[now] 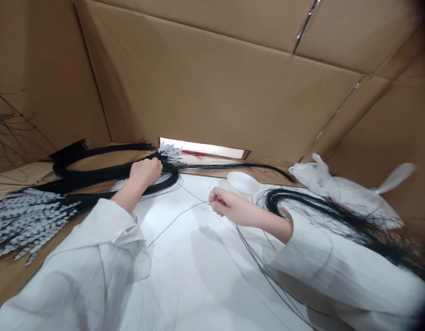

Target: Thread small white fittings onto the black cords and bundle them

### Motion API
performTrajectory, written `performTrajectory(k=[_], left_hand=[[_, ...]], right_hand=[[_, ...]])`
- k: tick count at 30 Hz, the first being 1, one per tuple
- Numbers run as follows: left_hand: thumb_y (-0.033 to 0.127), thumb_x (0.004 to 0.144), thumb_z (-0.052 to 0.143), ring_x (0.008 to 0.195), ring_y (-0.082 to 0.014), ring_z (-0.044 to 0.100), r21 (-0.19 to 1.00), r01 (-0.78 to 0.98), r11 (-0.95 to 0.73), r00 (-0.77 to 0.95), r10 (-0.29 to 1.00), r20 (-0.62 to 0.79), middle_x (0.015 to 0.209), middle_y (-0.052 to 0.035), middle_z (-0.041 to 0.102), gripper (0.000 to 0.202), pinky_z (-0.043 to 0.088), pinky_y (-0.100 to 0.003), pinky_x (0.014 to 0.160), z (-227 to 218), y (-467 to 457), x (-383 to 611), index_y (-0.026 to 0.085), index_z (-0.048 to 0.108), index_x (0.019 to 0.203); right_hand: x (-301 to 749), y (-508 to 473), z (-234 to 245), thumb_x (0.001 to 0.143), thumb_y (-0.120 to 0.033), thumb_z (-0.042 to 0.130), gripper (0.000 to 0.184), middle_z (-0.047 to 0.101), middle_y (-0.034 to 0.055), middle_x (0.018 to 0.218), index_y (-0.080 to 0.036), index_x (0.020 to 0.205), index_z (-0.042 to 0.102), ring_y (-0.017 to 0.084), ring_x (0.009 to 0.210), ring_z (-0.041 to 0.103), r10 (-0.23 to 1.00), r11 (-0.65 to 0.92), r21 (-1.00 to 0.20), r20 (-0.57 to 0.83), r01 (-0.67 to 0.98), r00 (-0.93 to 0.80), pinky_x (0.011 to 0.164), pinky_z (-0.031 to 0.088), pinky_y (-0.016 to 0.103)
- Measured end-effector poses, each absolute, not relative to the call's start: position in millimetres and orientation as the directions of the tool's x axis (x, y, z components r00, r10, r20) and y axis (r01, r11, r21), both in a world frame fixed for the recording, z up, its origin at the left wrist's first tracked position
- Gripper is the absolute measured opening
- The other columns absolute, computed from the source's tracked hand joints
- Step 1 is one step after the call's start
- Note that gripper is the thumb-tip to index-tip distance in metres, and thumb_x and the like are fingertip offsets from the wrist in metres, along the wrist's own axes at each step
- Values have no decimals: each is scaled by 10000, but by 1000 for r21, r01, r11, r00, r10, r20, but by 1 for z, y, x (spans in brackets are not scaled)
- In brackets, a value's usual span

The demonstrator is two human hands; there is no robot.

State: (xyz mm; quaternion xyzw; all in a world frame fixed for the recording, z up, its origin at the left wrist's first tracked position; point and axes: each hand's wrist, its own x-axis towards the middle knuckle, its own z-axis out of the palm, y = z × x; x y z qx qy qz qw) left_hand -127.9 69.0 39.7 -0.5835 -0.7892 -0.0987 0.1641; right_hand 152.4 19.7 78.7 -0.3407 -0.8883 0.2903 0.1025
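My left hand is closed at the near side of a long bundle of black strands. Its fingertips are turned away, so what they grip is hidden. Fingers pinched together, my right hand holds a thin black strand above the white work surface. This strand slants down to the left from the fingertips. More loose black strands pass beneath my right forearm. Just behind my right hand stands a white bowl.
Cardboard walls enclose the back and sides, with a slot low in the back one. White beaded-looking strand ends fan out at left. A dark strand bundle and a white plastic bag lie at right. Near the slot is something red.
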Motion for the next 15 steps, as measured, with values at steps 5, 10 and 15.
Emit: performTrajectory(k=[5,10,15], left_hand=[[312,848,237,820,-367,623,-59,953,296,-257,901,350,848,-211,659,440,443,-426,675,34,70,-134,56,536,1045],[308,846,238,813,-361,622,-76,958,277,-238,913,330,897,-209,647,428,441,-429,680,27,70,-135,66,525,1052],[356,831,296,983,-390,546,-107,955,277,-215,894,394,1032,-266,578,451,397,-462,810,41,68,-129,30,532,1033]], right_hand=[[178,21,80,818,-198,418,48,464,-21,689,-164,830,451,82,565,470,754,389,-837,48,386,-656,548,410,239],[192,25,74,823,-235,448,69,435,-49,610,-170,804,434,76,502,443,796,306,-918,102,252,-596,517,393,244],[200,30,68,823,-252,473,88,450,-45,632,-168,813,447,69,504,434,788,284,-946,138,155,-600,507,372,234]])
